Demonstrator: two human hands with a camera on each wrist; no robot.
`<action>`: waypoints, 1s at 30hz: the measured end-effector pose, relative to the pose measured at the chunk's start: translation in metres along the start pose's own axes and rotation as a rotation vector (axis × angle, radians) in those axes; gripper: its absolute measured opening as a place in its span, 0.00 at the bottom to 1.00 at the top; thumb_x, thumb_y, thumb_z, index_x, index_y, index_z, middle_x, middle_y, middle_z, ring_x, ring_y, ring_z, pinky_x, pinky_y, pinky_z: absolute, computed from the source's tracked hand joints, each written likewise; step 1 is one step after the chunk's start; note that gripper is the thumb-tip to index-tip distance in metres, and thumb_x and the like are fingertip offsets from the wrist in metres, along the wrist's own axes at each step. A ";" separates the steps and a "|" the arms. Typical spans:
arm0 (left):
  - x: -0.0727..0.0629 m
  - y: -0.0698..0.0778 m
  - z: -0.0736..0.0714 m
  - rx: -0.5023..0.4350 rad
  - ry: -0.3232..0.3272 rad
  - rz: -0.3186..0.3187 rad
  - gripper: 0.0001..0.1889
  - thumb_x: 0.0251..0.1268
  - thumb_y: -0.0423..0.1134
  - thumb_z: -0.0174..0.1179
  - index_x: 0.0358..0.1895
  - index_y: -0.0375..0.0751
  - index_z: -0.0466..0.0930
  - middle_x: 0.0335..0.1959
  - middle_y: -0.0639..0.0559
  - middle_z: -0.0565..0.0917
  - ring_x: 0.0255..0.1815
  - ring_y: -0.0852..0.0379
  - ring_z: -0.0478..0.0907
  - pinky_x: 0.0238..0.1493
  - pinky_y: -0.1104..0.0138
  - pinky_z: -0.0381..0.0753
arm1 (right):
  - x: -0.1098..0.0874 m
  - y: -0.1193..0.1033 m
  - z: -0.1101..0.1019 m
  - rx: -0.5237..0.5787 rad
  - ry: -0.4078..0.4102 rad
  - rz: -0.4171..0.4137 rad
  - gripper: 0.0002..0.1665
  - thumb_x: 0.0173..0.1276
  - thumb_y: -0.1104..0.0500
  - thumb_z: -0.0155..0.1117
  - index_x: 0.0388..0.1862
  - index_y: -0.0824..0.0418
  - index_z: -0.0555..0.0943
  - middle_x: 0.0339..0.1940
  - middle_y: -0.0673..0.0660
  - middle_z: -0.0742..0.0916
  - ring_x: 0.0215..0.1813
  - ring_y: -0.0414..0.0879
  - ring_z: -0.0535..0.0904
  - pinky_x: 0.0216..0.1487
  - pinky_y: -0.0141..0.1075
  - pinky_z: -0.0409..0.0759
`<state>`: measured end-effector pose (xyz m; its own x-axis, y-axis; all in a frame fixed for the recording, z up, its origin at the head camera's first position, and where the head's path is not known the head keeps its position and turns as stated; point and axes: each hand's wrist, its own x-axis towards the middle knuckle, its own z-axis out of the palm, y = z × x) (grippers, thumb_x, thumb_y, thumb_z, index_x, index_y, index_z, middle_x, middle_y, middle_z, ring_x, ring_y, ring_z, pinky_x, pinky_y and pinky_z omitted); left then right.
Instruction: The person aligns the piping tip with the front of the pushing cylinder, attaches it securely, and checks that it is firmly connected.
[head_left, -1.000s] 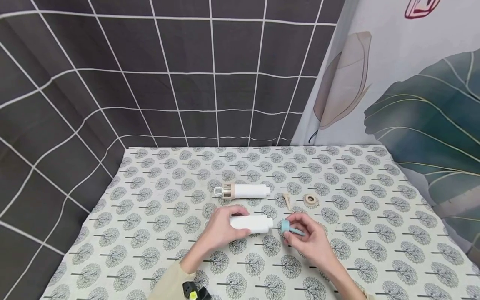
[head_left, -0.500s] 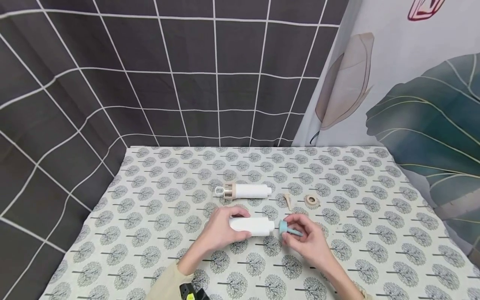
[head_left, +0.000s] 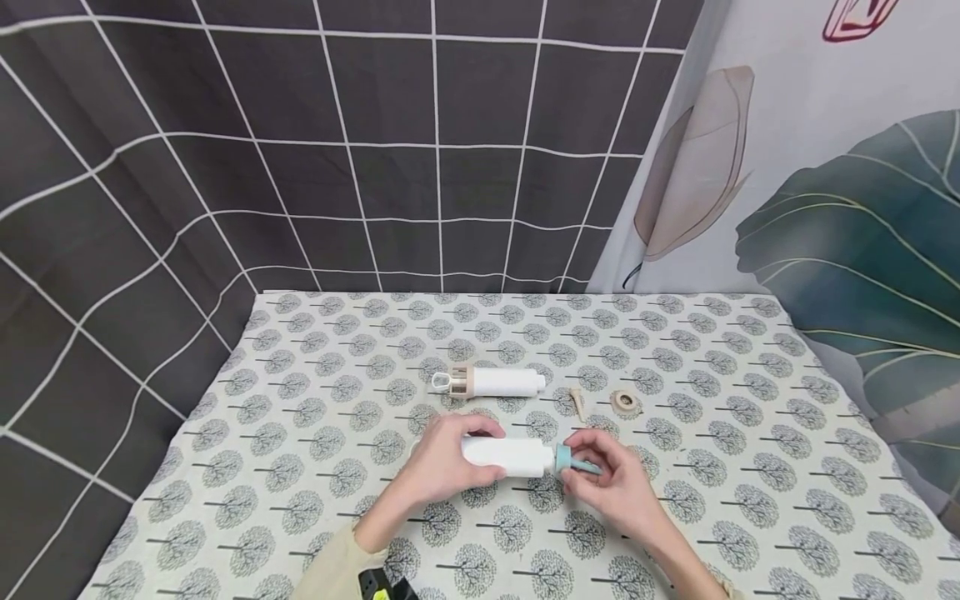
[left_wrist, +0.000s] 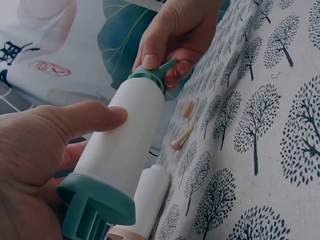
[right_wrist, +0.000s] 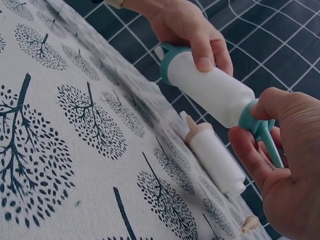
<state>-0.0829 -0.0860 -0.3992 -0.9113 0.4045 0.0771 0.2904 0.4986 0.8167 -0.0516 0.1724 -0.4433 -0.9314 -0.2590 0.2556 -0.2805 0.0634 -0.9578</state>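
My left hand (head_left: 450,458) grips the white bottle (head_left: 510,457) on its side, well in from the far edge of the desk (head_left: 750,492). My right hand (head_left: 611,479) pinches the blue-green cap (head_left: 562,459) at its mouth. Another bottle (head_left: 506,382) lies nearer that edge; a tan spout (head_left: 577,402) and tan ring (head_left: 626,402) lie toward the right edge.

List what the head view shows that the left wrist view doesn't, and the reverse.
Only head: the cream left sleeve, the black device by it, and the pale loop on the second bottle's end.
Only left wrist: the teal base of the gripped bottle.
Both: the left hand gripping the white bottle, the right hand pinching the teal cap, the second bottle, beige nozzle and beige ring.
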 end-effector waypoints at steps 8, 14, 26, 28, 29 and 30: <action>-0.001 0.002 0.000 -0.010 -0.012 -0.007 0.21 0.41 0.35 0.79 0.44 0.47 0.86 0.40 0.58 0.85 0.40 0.58 0.78 0.43 0.57 0.76 | -0.001 -0.003 0.003 0.012 -0.001 0.034 0.20 0.56 0.79 0.65 0.49 0.74 0.74 0.41 0.68 0.83 0.41 0.49 0.83 0.47 0.33 0.82; -0.002 0.003 0.001 -0.002 -0.011 -0.004 0.21 0.41 0.36 0.79 0.44 0.49 0.86 0.39 0.59 0.85 0.41 0.57 0.77 0.45 0.55 0.75 | -0.001 -0.005 0.004 0.034 -0.007 0.065 0.20 0.57 0.78 0.65 0.49 0.73 0.75 0.42 0.68 0.82 0.41 0.51 0.83 0.46 0.34 0.82; -0.004 0.003 0.002 -0.004 -0.021 -0.002 0.21 0.41 0.37 0.80 0.44 0.50 0.86 0.40 0.60 0.85 0.41 0.58 0.77 0.44 0.57 0.75 | 0.000 -0.004 0.004 0.023 -0.043 0.040 0.20 0.57 0.76 0.67 0.49 0.73 0.75 0.43 0.70 0.82 0.40 0.50 0.84 0.42 0.38 0.84; -0.004 0.003 0.002 -0.003 -0.020 0.001 0.21 0.41 0.37 0.80 0.44 0.50 0.86 0.40 0.60 0.85 0.41 0.57 0.77 0.44 0.56 0.75 | 0.000 -0.004 0.003 0.018 -0.044 0.040 0.21 0.57 0.76 0.67 0.49 0.73 0.75 0.43 0.70 0.83 0.40 0.49 0.84 0.41 0.38 0.84; -0.004 0.003 0.002 -0.002 -0.019 0.004 0.21 0.41 0.37 0.80 0.44 0.50 0.86 0.40 0.60 0.85 0.42 0.57 0.77 0.45 0.56 0.74 | 0.000 -0.004 0.003 0.013 -0.045 0.040 0.21 0.57 0.76 0.67 0.49 0.73 0.75 0.43 0.69 0.83 0.40 0.49 0.84 0.41 0.38 0.84; -0.004 0.003 0.002 0.000 -0.017 0.006 0.22 0.41 0.37 0.80 0.44 0.50 0.86 0.40 0.60 0.85 0.42 0.57 0.77 0.45 0.55 0.74 | 0.001 -0.004 0.003 0.009 -0.048 0.040 0.21 0.57 0.76 0.67 0.49 0.73 0.75 0.43 0.69 0.83 0.40 0.48 0.84 0.41 0.38 0.85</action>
<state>-0.0781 -0.0849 -0.3983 -0.9045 0.4203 0.0721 0.2956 0.4963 0.8163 -0.0505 0.1694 -0.4400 -0.9295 -0.3026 0.2110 -0.2414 0.0664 -0.9681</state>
